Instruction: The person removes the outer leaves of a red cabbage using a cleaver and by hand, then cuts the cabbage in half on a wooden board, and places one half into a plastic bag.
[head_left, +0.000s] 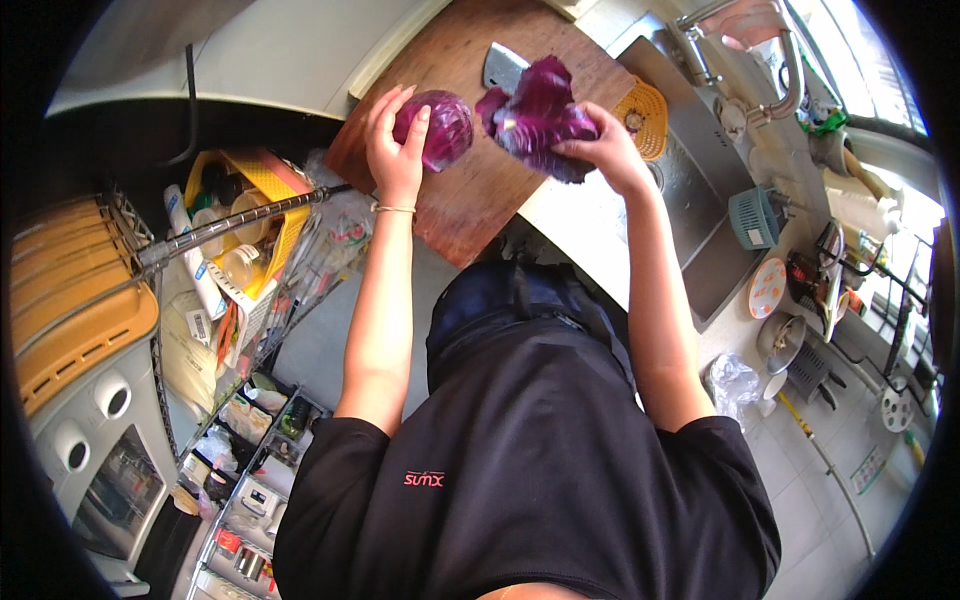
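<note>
My left hand (397, 142) grips a red cabbage head (444, 129) from its left side, over a wooden cutting board (480, 206). Loose purple cabbage leaves (536, 124) are pinched between the thumb and fingers of my right hand (606, 150), apart from the head and to its right. Behind those leaves lies a cleaver (504, 67) on the board, its broad blade partly covered by them; its handle cannot be made out.
Right of the board is a metal sink (690, 210) with a yellow plastic basket (643, 116) and a faucet (787, 82). A blue basket (752, 217) hangs at the sink's far side. To my left stands a wire shelf rack (232, 221) packed with containers.
</note>
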